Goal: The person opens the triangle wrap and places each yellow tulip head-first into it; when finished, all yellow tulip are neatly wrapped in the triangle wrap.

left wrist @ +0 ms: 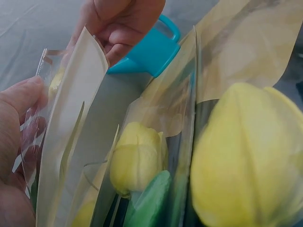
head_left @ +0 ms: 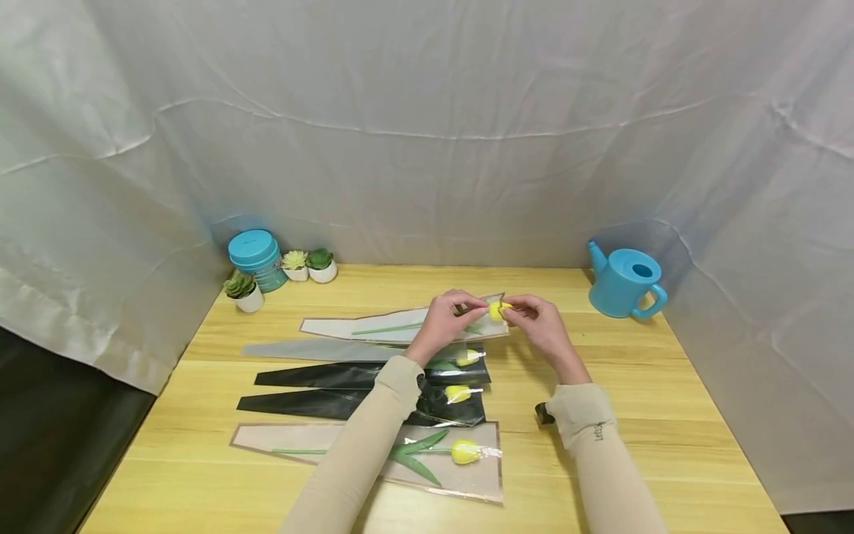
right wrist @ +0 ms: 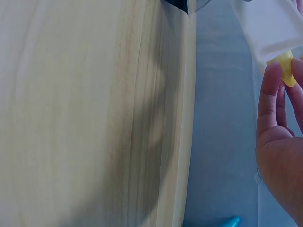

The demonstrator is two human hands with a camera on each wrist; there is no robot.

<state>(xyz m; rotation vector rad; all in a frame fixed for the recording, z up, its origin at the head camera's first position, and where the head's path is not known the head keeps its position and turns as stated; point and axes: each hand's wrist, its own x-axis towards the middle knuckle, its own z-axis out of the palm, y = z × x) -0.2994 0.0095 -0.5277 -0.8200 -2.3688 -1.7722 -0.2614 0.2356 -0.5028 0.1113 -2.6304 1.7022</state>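
Note:
A light, brown-edged flower sleeve (head_left: pixel 327 326) holds a yellow artificial tulip (head_left: pixel 496 310), its green stem running to the left. My left hand (head_left: pixel 448 317) pinches the sleeve near the bloom; in the left wrist view its clear film (left wrist: pixel 34 123) lies against the fingers. At the sleeve's right end, my right hand (head_left: pixel 539 326) pinches the yellow bloom's tip between thumb and fingers. The right wrist view shows this yellow tip (right wrist: pixel 287 68) beside the sleeve's pale edge (right wrist: pixel 274 33). Part of the bloom is hidden by the fingers.
Nearer me lie a grey sleeve (head_left: pixel 300 350), two black sleeves (head_left: pixel 300 377) and a light sleeve (head_left: pixel 253 436), with yellow tulips. Back left stand a blue tin (head_left: pixel 255 251) and several potted succulents (head_left: pixel 323 271). A blue watering can (head_left: pixel 617 285) stands back right.

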